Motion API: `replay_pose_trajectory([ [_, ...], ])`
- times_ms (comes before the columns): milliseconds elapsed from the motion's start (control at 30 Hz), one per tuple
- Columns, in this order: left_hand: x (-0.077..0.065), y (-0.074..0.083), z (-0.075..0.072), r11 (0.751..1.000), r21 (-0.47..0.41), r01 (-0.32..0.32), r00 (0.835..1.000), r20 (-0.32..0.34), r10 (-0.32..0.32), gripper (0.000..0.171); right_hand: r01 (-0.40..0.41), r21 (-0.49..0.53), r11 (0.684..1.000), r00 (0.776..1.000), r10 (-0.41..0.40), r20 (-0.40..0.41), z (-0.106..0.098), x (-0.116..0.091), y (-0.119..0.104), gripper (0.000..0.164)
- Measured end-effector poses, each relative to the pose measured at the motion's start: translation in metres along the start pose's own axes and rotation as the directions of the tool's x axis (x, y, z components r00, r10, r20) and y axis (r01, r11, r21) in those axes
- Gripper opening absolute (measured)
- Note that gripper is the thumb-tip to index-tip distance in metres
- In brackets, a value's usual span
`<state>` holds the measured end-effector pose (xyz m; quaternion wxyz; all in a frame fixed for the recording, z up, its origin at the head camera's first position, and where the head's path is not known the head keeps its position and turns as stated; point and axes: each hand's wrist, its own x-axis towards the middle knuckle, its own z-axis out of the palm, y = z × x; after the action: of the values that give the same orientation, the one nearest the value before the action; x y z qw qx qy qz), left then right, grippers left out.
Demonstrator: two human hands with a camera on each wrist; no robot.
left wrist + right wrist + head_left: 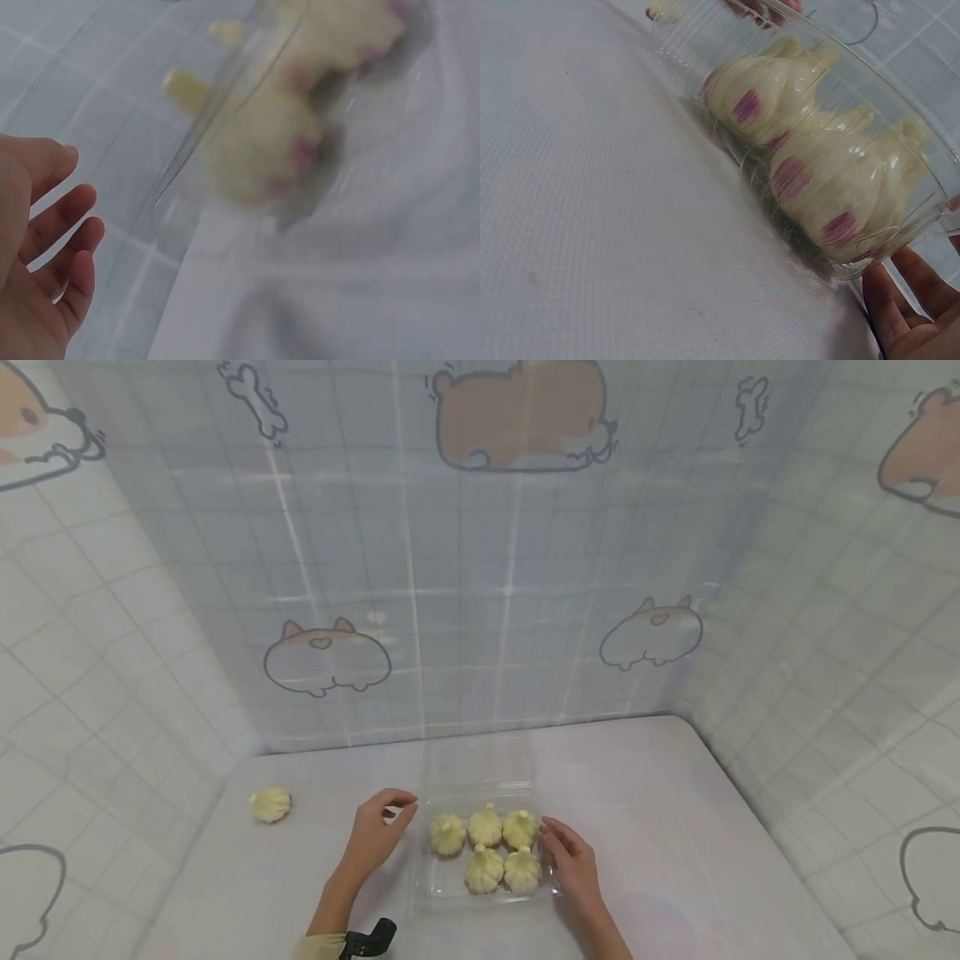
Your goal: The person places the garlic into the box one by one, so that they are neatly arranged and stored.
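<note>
Several garlic bulbs (485, 868) sit inside a clear plastic box (447, 885), its lid (476, 764) folded back behind it. My left hand (377, 831) is beside the box's left edge, fingers loosely bent and holding nothing; the left wrist view shows a gap between its fingertips (91, 232) and the box wall. At the right side, my right hand (573, 860) holds the box by its edge, with fingers (889, 304) against the lower corner in the right wrist view. Purple patches mark the garlic bulbs (829, 184) seen through the wall.
A single garlic bulb (271, 804) lies on the white table (637, 793) left of the box. Tiled-pattern curtains with cartoon dogs (465, 568) enclose the table at the back and both sides. A black strap device (367, 939) is on the left wrist.
</note>
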<state>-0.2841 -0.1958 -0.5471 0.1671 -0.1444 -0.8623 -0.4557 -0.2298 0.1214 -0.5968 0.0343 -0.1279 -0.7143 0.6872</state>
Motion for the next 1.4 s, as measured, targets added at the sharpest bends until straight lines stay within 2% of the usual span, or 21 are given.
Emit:
replay_pose_trajectory([
  [100, 0.004, -0.007, -0.015, 0.998, 0.057, -0.013, 1.000, -0.005, 0.014, 0.011, 0.010, 0.003, 1.000, 1.000, -0.010, -0.004, -0.001, 0.002, 0.000, 0.035],
  [233, 0.003, -0.022, -0.043, 0.984, 0.175, -0.023, 0.999, -0.029, 0.028, 0.012, -0.004, 0.010, 1.000, 1.000, 0.004, 0.008, 0.001, 0.001, 0.000, 0.036],
  [433, 0.002, -0.042, -0.091, 0.944, 0.327, 0.050, 0.998, -0.058, -0.033, 0.014, 0.007, 0.019, 1.000, 1.000, -0.008, 0.010, 0.000, -0.001, 0.000, 0.033],
  [600, 0.002, -0.049, -0.133, 0.916, 0.393, 0.074, 0.995, -0.084, -0.044, 0.016, 0.009, 0.000, 1.000, 1.000, -0.009, -0.005, 0.000, -0.002, 0.001, 0.034],
  [833, 0.004, -0.059, -0.178, 0.894, 0.419, 0.156, 0.987, -0.088, -0.131, 0.026, 0.010, -0.005, 1.000, 1.000, -0.010, -0.018, 0.000, 0.000, 0.001, 0.031],
  [1033, 0.007, -0.074, -0.196, 0.871, 0.457, 0.182, 0.983, -0.080, -0.163, 0.032, 0.002, 0.007, 1.000, 1.000, -0.002, -0.011, -0.001, 0.001, 0.000, 0.031],
  [1200, 0.008, -0.090, -0.202, 0.876, 0.446, 0.181, 0.984, -0.083, -0.160, 0.037, 0.002, 0.010, 1.000, 1.000, -0.002, -0.005, -0.002, 0.002, 0.000, 0.031],
  [1267, 0.007, -0.096, -0.203, 0.875, 0.438, 0.206, 0.979, -0.086, -0.187, 0.040, 0.002, 0.008, 1.000, 1.000, -0.002, 0.001, -0.003, 0.002, 0.000, 0.031],
  [1400, 0.004, -0.106, -0.202, 0.861, 0.420, 0.287, 0.957, -0.089, -0.275, 0.049, 0.012, 0.008, 1.000, 1.000, -0.012, 0.010, -0.004, 0.003, 0.001, 0.031],
])
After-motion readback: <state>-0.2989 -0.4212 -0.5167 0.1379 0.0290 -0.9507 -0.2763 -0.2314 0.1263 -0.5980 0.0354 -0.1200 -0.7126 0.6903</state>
